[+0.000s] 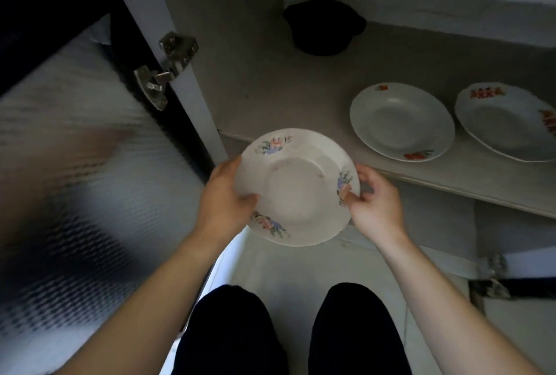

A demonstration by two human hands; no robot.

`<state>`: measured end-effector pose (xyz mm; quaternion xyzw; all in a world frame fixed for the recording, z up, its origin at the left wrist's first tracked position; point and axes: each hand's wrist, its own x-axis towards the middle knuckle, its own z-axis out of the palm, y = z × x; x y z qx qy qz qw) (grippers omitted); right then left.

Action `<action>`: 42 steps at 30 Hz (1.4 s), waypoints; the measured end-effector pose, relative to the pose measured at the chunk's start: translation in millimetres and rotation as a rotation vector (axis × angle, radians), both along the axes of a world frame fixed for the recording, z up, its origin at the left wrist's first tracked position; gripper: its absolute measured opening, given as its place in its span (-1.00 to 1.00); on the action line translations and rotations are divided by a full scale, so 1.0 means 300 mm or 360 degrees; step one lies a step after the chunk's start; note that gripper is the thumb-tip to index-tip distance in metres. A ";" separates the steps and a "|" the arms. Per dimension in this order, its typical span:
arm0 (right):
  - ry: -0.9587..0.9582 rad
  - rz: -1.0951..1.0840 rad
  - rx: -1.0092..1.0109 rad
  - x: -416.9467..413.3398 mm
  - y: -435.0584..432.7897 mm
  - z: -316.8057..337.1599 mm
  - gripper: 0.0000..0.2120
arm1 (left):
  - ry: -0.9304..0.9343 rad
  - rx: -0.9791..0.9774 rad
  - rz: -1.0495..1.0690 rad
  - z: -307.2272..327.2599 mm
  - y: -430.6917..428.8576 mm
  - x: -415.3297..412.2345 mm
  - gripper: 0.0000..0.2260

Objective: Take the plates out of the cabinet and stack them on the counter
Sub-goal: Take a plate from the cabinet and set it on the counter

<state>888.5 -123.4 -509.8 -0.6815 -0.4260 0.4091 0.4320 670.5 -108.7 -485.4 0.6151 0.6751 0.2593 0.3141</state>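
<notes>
Nearest, the person's knees [234, 329] in dark trousers are seen in a crouch, and above them the flowered plate [298, 188] is held clear of the cabinet, just in front of the shelf [270, 98] edge. It is gripped at opposite sides of its rim: the left hand [228, 194] is curled round the rim with the thumb laid on the upper face, and the right hand [376, 203] pinches the rim, thumb on top and fingers tucked beneath. The glaze is judged to be smooth, so a slip could follow if either grip were eased while rising. The rim could also be knocked against the shelf edge, or against the open cabinet door [75, 164] and its metal hinge [168, 68] close on the left. The counter is not shown, so the lift would be made towards a surface out of sight. Further in, the pale shelf carries a red-flowered plate [401, 122] and, just beside it, a second plate [508, 122] cut off by the frame; whether their rims touch cannot be told. At the dim back a dark pot [323, 27] is set, and the door is seen to be patterned glass
</notes>
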 end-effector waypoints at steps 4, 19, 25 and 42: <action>-0.0093 0.0090 -0.0241 -0.029 -0.101 0.217 -0.62 | 0.0065 -0.0234 0.0063 0.222 -0.114 -0.028 -0.47; -0.0209 0.0545 -0.0361 -0.087 -0.363 1.230 -0.66 | 0.0026 -0.0515 0.0460 1.268 -0.469 -0.104 -0.46; -0.0176 0.0516 -0.0068 -0.082 -0.360 1.482 -0.63 | 0.0042 -0.0238 0.0578 1.528 -0.536 -0.068 -0.49; 0.0049 0.1116 0.0172 -0.439 -0.513 1.740 -0.68 | -0.0513 0.0022 0.1271 1.688 -0.988 -0.362 -0.43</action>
